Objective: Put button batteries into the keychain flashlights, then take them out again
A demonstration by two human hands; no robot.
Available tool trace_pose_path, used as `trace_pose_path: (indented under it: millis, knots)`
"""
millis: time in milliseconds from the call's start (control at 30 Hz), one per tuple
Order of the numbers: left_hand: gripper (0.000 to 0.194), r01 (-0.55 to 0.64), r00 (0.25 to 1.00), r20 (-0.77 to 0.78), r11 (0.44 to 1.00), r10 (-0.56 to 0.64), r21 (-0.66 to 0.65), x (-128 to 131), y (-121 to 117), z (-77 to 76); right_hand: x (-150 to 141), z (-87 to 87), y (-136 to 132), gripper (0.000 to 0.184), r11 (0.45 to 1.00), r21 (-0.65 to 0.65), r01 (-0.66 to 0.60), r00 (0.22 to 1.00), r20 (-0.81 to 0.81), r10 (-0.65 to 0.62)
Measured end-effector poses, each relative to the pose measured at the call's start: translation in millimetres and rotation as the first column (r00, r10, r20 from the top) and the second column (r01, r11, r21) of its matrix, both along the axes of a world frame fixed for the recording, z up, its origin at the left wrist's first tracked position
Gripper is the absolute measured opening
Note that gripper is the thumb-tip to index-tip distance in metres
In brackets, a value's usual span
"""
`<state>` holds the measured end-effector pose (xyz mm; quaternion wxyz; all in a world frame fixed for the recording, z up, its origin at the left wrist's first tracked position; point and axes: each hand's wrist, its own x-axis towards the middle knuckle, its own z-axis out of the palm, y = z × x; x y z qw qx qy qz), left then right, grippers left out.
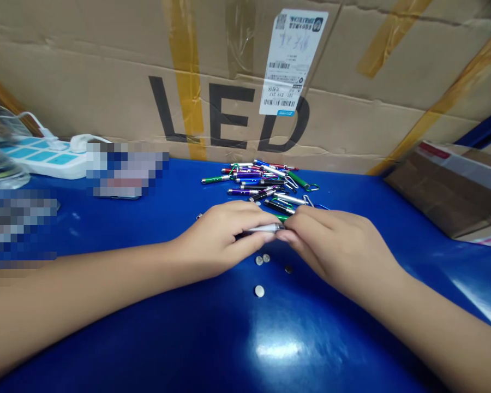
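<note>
A cardboard box printed "LED" stands behind your blue table. Your left hand and right hand meet near the table's middle, fingers of both closed around a silver flashlight, one hand at each end. Just behind them lies a heap of colored flashlights with clips. Four button batteries sit loose just below your hands.
</note>
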<state>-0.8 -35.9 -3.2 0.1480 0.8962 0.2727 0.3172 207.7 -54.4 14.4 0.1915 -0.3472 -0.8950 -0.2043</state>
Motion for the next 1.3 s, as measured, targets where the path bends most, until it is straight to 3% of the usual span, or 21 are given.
trace_pose_path:
  millis: [133, 200, 267, 300, 367, 433, 467, 600, 667, 933, 1000, 1067, 1133, 1167, 1233, 1300]
  knots:
    - [0.019, 0.064, 0.998, 0.018, 0.997, -0.064, -0.04, 0, 0, 0.5, -1, 0.8, 0, 0.038, 0.997, 0.049, -0.067, 0.997, 0.033, 0.066]
    - [0.019, 0.088, 0.996, 0.011, 0.995, -0.087, -0.048, 0, -1, 0.6, -4, 0.7, -1, 0.038, 0.996, -0.056, -0.074, 0.997, -0.016, 0.073]
    - [0.019, 0.079, 0.996, -0.028, 0.997, -0.08, -0.015, -1, -1, 0.5, -9, 0.5, -4, 0.038, 0.967, -0.247, -0.069, 0.988, -0.153, 0.031]
    - [0.021, 0.066, 0.996, -0.057, 0.998, -0.065, 0.02, -1, -2, 0.4, -11, 0.6, -5, 0.039, 0.925, -0.372, -0.075, 0.97, -0.243, -0.019]
    - [0.024, 0.038, 0.993, -0.117, 0.994, -0.026, 0.103, -1, -3, 0.2, -16, 1.0, -8, 0.043, 0.777, -0.618, -0.121, 0.91, -0.381, -0.162]
    - [0.025, 0.027, 0.988, -0.156, 0.99, -0.005, 0.137, -1, -3, -0.1, -17, 1.6, -10, 0.047, 0.653, -0.74, -0.159, 0.872, -0.415, -0.259]
    - [0.024, 0.028, 0.987, -0.161, 0.992, -0.007, 0.125, -1, -3, -0.2, -16, 1.7, -10, 0.048, 0.655, -0.741, -0.148, 0.881, -0.4, -0.254]
    - [0.022, 0.067, 0.991, -0.112, 0.998, -0.068, -0.011, 2, -1, 0.4, -4, 1.3, -4, 0.04, 0.888, -0.46, -0.008, 0.981, -0.176, -0.083]
    - [0.022, 0.088, 0.99, -0.105, 0.995, -0.092, -0.046, 3, -1, 1.2, 2, 1.5, -1, 0.038, 0.936, -0.351, -0.002, 0.997, -0.074, -0.025]
    - [0.02, 0.119, 0.99, -0.07, 0.991, -0.122, -0.056, 2, -2, 3.9, 6, 8.1, -1, 0.033, 0.984, -0.114, -0.137, 0.982, 0.112, 0.149]
    - [0.02, 0.121, 0.988, -0.09, 0.992, -0.123, -0.023, 1, -2, 2.2, 6, 7.0, -2, 0.032, 0.983, -0.107, -0.15, 0.979, 0.125, 0.163]
    - [0.021, 0.095, 0.989, -0.116, 0.994, -0.089, 0.052, 0, -3, -0.1, 3, 4.8, -4, 0.033, 0.971, -0.194, -0.136, 0.988, 0.047, 0.148]
    - [0.024, 0.041, 0.991, -0.129, 0.985, -0.019, 0.17, -2, -4, -2.0, -2, 2.8, -7, 0.035, 0.912, -0.391, -0.126, 0.987, -0.142, 0.076]
    - [0.025, 0.013, 0.991, -0.13, 0.971, 0.019, 0.239, -3, -5, -2.4, -6, 2.3, -9, 0.037, 0.848, -0.512, -0.139, 0.967, -0.254, 0.005]
    - [0.026, -0.037, 0.989, -0.116, 0.925, 0.087, 0.377, -6, -7, -2.2, -14, 2.5, -13, 0.041, 0.652, -0.726, -0.218, 0.884, -0.429, -0.183]
    - [0.023, -0.066, 0.987, -0.099, 0.875, 0.129, 0.479, -7, -7, -1.3, -20, 3.2, -15, 0.045, 0.446, -0.837, -0.317, 0.803, -0.487, -0.344]
